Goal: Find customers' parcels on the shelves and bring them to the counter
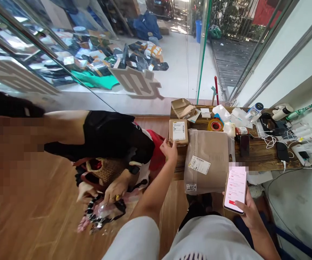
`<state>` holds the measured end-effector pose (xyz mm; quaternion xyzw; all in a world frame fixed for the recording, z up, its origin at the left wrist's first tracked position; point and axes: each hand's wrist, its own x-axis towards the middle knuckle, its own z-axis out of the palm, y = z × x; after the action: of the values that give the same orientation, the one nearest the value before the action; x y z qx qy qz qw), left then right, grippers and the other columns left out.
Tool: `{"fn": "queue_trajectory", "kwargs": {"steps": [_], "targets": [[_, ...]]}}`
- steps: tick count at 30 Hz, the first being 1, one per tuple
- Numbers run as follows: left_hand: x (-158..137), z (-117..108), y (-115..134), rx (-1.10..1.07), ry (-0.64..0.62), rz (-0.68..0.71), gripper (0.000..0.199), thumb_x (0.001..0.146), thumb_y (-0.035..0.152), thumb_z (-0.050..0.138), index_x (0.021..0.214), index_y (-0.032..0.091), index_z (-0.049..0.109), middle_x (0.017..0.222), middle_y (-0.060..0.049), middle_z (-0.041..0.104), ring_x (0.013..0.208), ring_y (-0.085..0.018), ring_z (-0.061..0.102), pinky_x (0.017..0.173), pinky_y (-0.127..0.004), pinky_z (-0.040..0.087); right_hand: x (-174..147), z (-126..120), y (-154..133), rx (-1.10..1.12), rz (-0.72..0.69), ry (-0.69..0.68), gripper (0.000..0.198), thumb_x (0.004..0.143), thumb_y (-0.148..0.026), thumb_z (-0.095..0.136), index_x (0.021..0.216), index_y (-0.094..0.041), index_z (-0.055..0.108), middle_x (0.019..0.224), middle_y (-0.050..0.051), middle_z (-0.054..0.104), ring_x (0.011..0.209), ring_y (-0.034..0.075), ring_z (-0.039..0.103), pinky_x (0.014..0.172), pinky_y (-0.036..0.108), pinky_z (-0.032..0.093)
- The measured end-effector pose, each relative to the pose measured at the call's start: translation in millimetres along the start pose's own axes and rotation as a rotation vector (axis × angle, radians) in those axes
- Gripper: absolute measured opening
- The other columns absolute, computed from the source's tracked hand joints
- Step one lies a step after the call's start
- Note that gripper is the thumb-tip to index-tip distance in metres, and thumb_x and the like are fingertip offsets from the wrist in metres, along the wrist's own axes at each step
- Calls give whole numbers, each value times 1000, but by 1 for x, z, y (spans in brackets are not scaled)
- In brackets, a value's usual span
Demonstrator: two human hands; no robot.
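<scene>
My left hand (pixel 169 149) is at the near left corner of a small cardboard box (pixel 174 124) with a white label, its bent fingers and thumb gripping that corner. The box rests on the wooden table. In my right hand (pixel 249 209) is a smartphone (pixel 236 189), its lit screen showing a list and a red button, with my thumb over the button. Between my hands lies a large flat parcel (pixel 212 155) in clear plastic, with a shipping label (pixel 199 164) and a "6034" sticker (pixel 191 187). Its near edge overhangs the table.
To my left another person bends over, hands (pixel 116 189) on a black-and-white beaded strap (pixel 93 209); a woven bag (pixel 107 169) hangs there. The table (pixel 264 159) carries a tape roll (pixel 215 125), papers, cables and chargers. Behind the glass, many parcels (pixel 96 59) lie on the floor.
</scene>
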<state>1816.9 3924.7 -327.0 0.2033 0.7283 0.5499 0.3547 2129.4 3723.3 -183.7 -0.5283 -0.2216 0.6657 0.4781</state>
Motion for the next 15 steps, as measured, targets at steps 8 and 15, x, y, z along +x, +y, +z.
{"fn": "queue_trajectory", "kwargs": {"steps": [8, 15], "targets": [[-183, -13, -91, 633, -419, 283, 47, 70, 12, 68, 117, 13, 65, 123, -16, 58, 118, -33, 58, 105, -50, 46, 29, 9, 0, 51, 85, -119, 70, 70, -27, 84, 134, -28, 54, 124, 12, 74, 107, 35, 73, 92, 51, 58], [-202, 6, -96, 1022, -461, 340, 56, 92, 30, 56, 142, 5, 52, 139, -24, 54, 126, -36, 51, 111, -50, 37, 62, -9, -11, 24, 152, -264, 70, 68, -27, 84, 132, -31, 58, 122, 7, 75, 101, 34, 75, 86, 49, 61]]}}
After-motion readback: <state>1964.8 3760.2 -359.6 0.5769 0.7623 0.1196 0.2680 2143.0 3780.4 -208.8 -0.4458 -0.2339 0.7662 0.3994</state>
